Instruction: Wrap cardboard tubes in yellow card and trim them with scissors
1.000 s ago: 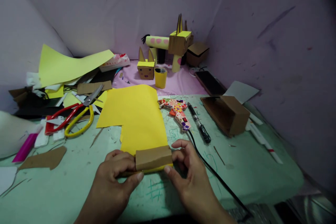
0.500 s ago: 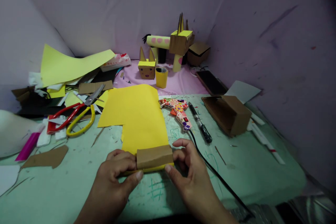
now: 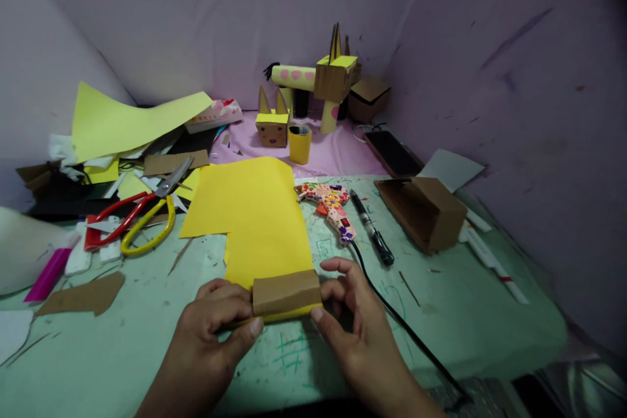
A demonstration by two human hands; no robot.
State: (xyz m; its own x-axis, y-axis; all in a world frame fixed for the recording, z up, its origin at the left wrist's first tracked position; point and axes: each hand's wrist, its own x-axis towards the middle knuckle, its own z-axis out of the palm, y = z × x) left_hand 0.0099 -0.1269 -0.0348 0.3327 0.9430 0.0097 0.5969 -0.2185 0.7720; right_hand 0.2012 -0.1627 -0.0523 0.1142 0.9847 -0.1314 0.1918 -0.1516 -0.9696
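at the near end of the yellow sheet (image 3: 262, 209) we have a brown cardboard piece (image 3: 287, 292), lying crosswise between our two hands. it is plain and matt, wider than it is deep, and gently bowed, with a wavy darker line along its lower side. a thin yellow band shows under its near edge; we cannot tell whether that is the sheet folded up. the sheet itself is a deep, even yellow, unmarked, with a square step cut from its left side and a rounded far right corner, resting on the green tabletop (image 3: 465, 320).

our left hand (image 3: 215, 326) is mostly closed, fingers bent at the cardboard's left end and thumb along the near edge, keeping hold there. our right hand (image 3: 350, 323) is looser, index finger raised, thumb and lower fingers lightly pinching the right end. just beyond it lie a flowered glue gun (image 3: 334, 209) and a black pen (image 3: 371, 228).
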